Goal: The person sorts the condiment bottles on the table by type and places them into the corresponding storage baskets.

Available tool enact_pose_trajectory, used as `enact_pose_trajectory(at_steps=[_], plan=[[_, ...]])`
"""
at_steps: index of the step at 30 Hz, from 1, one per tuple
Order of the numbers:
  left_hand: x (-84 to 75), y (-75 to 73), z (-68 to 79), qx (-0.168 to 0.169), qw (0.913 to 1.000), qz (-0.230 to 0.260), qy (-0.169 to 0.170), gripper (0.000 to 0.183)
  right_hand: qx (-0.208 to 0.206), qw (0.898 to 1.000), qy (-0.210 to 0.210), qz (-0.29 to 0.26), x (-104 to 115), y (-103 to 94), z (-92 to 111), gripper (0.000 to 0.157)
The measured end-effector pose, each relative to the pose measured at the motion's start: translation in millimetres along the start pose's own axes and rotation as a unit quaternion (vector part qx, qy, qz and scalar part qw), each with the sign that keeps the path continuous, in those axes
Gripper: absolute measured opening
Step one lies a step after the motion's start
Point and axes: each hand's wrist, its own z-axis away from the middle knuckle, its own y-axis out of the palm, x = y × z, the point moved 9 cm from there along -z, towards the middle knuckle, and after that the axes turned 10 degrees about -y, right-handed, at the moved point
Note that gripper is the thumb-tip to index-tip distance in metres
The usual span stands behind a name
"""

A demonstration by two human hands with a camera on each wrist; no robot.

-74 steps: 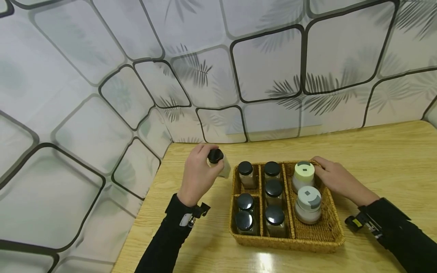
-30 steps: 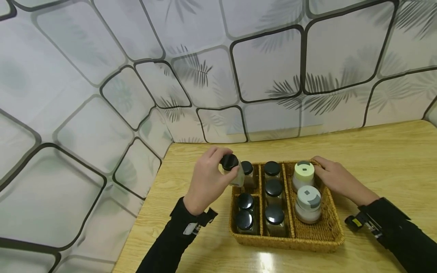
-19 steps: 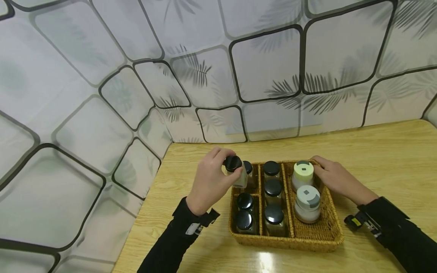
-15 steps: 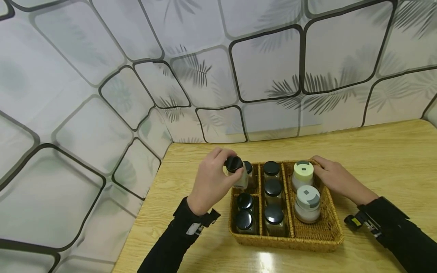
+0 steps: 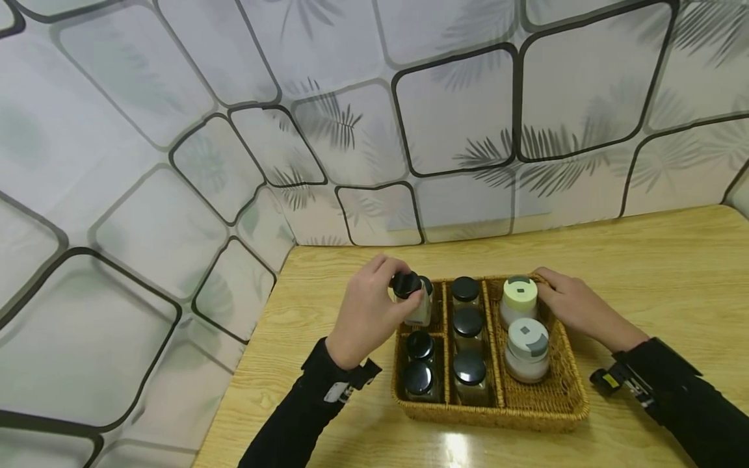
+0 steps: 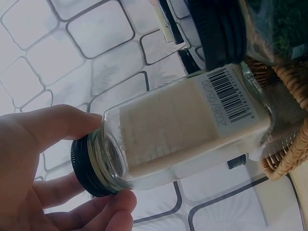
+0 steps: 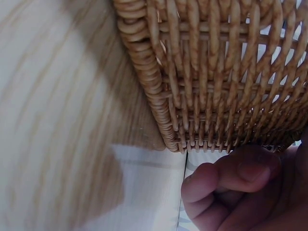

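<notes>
My left hand [image 5: 371, 305] pinches the black lid of a clear spice jar [image 6: 168, 130] between thumb and fingers. Pale powder fills the jar, and a barcode label shows near its base. In the head view the jar stands slightly tilted at the back left compartment of a wicker basket [image 5: 497, 418]; whether its base touches the bottom is hidden. Another black-lidded jar [image 5: 429, 285] is partly hidden behind it. My right hand [image 5: 576, 305] grips the basket's back right corner. Its curled fingers show against the woven wall in the right wrist view.
Two black-lidded jars [image 5: 419, 378] occupy the front left compartment, and a row of three [image 5: 469, 321] fills the middle one. On the right are a yellow-lidded jar [image 5: 520, 294] and a white-lidded jar [image 5: 528, 341]. A patterned wall covering [image 5: 462, 117] borders the wooden table [image 5: 328, 416].
The left hand has carried the jar rightward from beside the basket, then lowered it towards the back left compartment. The right hand and basket have stayed in place.
</notes>
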Motion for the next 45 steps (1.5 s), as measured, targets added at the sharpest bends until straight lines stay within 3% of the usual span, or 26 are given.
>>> enact_pose_trajectory(at_steps=[20,45], plan=[[7.1,15.7,1.3,0.020,0.9996,-0.021,-0.002,0.026,-0.005,1.000,-0.009,0.009,1,-1.4,0,0.038],[16.6,38.1,7.4,0.061,0.9970,-0.042,-0.020,0.028,0.009,1.000,0.010,0.003,-2,0.3,0,0.043]])
